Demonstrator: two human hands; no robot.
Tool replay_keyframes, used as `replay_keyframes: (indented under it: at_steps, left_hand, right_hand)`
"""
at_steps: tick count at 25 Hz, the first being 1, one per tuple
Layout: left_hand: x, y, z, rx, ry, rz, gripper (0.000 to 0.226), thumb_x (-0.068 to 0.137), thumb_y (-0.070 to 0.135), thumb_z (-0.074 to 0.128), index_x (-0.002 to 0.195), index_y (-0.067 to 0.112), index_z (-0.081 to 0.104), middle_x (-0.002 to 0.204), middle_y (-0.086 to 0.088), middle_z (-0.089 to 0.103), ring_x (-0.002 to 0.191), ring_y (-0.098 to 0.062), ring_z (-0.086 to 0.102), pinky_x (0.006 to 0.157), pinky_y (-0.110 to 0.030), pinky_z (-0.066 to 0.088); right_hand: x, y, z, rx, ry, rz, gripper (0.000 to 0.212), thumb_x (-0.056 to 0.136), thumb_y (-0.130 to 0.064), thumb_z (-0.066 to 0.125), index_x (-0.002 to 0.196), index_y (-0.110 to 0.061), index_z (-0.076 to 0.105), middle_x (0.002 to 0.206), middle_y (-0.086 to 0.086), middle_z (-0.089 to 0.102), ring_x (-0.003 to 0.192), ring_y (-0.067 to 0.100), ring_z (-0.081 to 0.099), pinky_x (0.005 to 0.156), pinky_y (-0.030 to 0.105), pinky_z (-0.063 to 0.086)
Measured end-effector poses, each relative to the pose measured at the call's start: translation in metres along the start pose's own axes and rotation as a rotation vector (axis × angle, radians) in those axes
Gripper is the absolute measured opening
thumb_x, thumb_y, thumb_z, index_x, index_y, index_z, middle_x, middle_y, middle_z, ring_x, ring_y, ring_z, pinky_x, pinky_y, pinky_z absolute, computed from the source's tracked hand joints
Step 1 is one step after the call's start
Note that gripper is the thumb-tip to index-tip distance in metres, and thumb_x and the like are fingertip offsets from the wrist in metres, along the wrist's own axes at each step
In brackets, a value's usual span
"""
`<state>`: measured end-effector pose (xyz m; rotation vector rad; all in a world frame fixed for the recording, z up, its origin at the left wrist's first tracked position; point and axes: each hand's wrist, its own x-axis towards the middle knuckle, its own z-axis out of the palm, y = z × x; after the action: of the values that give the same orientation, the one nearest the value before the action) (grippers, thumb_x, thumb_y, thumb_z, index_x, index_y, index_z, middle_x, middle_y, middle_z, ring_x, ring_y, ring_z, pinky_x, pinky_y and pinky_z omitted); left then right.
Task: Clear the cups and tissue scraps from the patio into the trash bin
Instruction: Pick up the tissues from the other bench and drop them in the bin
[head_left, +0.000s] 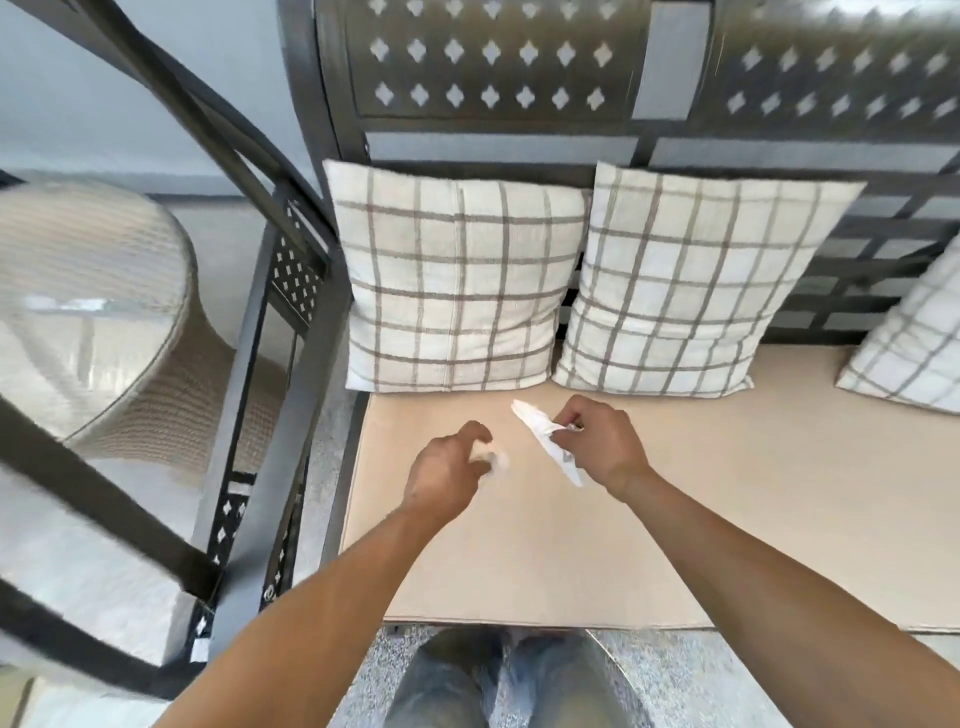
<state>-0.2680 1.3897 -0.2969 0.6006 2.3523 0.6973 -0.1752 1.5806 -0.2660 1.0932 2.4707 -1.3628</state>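
Left hand: the left hand (451, 470) hovers just over the tan seat cushion (701, 509), fingers curled round a small tissue wad (491, 457).
Right hand: the right hand (597, 441) pinches a long twisted tissue strip (545, 441), both ends hanging free.
Setting: the sofa's two checked pillows (457, 280) stand just behind.
Risk: the thin strip could tear or slip from the light pinch; the wad could drop.
Bin, cups: not in view.

A single wide-angle camera worn on the head looks forward and steeply down from close above a patio bench seat (519, 545), with checked cushions (457, 280) at the far edge and the wearer's own legs (498, 686) at bottom.
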Motion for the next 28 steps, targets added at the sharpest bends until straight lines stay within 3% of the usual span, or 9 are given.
replay_keyframes:
  at_steps: [3,8,12,14,17,21,28]
  left_hand:
    - [-0.02,0.017,-0.032,-0.038,0.125,0.009,0.021,0.086,0.025,0.062,0.105,0.032,0.057,0.073,0.004,0.055,0.063,-0.021,0.055,0.053,-0.027,0.043]
    - [-0.072,0.028,-0.072,-0.161,0.379,0.078,0.014,0.081,0.016,0.069,0.091,0.026,0.07,0.074,0.006,0.065,0.068,-0.012,0.06,0.053,-0.011,0.038]
    - [-0.123,0.028,-0.093,-0.238,0.512,0.056,0.01,0.081,0.013,0.07,0.085,0.023,0.072,0.08,0.003,0.071,0.074,-0.015,0.065,0.067,-0.028,0.05]
    - [-0.151,0.026,-0.105,-0.211,0.62,0.058,0.011,0.081,0.013,0.07,0.088,0.02,0.073,0.086,0.003,0.071,0.08,-0.013,0.065,0.072,-0.026,0.048]
    - [-0.205,0.012,-0.123,-0.171,0.793,0.027,0.013,0.079,0.013,0.069,0.09,0.02,0.072,0.093,0.003,0.069,0.087,-0.012,0.062,0.079,-0.025,0.045]
    - [-0.273,-0.025,-0.148,-0.173,0.989,-0.071,0.01,0.079,0.017,0.071,0.088,0.022,0.072,0.092,0.006,0.067,0.085,-0.008,0.059,0.075,-0.02,0.04]
    - [-0.435,-0.148,-0.176,-0.193,1.293,-0.34,0.01,0.078,0.012,0.075,0.085,0.018,0.071,0.089,0.005,0.066,0.086,-0.013,0.058,0.074,-0.024,0.039]
  right_hand:
    - [-0.019,-0.036,-0.017,0.095,0.028,-0.062,0.014,0.077,-0.015,0.071,0.073,-0.026,0.063,0.085,-0.01,0.066,0.079,0.016,0.065,0.072,0.044,0.057]
    - [-0.047,-0.081,-0.032,0.063,0.002,-0.259,0.012,0.077,-0.019,0.073,0.076,-0.026,0.063,0.085,-0.017,0.065,0.088,0.008,0.064,0.076,0.044,0.057]
    - [-0.077,-0.114,-0.031,0.026,-0.023,-0.432,0.015,0.076,-0.022,0.075,0.073,-0.03,0.062,0.08,-0.021,0.063,0.081,-0.002,0.062,0.069,0.024,0.052]
    - [-0.094,-0.132,-0.024,-0.036,-0.046,-0.532,0.018,0.074,-0.024,0.075,0.071,-0.032,0.06,0.08,-0.022,0.064,0.079,-0.009,0.058,0.062,0.01,0.041]
    - [-0.128,-0.165,0.004,-0.1,-0.12,-0.67,0.014,0.073,-0.024,0.076,0.075,-0.03,0.063,0.083,-0.017,0.068,0.081,-0.001,0.062,0.067,0.017,0.044]
    - [-0.178,-0.212,0.054,-0.129,-0.203,-0.839,0.013,0.072,-0.029,0.075,0.076,-0.033,0.064,0.076,-0.016,0.067,0.078,0.006,0.064,0.065,0.022,0.044]
    - [-0.287,-0.289,0.191,-0.234,-0.382,-1.121,0.012,0.076,-0.039,0.072,0.081,-0.034,0.063,0.081,-0.009,0.071,0.08,0.015,0.065,0.071,0.033,0.051]
